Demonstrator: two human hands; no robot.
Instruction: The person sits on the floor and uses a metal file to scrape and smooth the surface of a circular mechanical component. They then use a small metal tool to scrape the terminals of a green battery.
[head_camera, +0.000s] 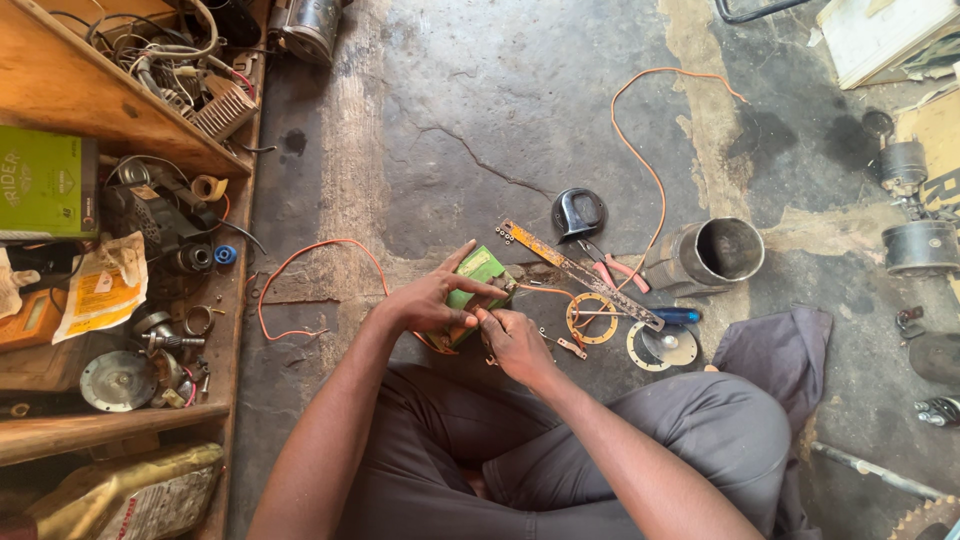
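With the left hand (428, 303) wrapped around the green block (478, 283) above the lap, the right hand (515, 343), pinching the orange wire (545, 291), ought to feed it slowly.

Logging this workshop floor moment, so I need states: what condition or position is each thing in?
Left hand: gripping the green block.
Right hand: fingertips pinched at the block's lower edge.
Green block: held off the floor, tilted.
Orange wire: loose, curling over the floor.
Metal cylinder: on its side, open end showing.
Pliers: lying on the floor.
Dark cloth: crumpled.
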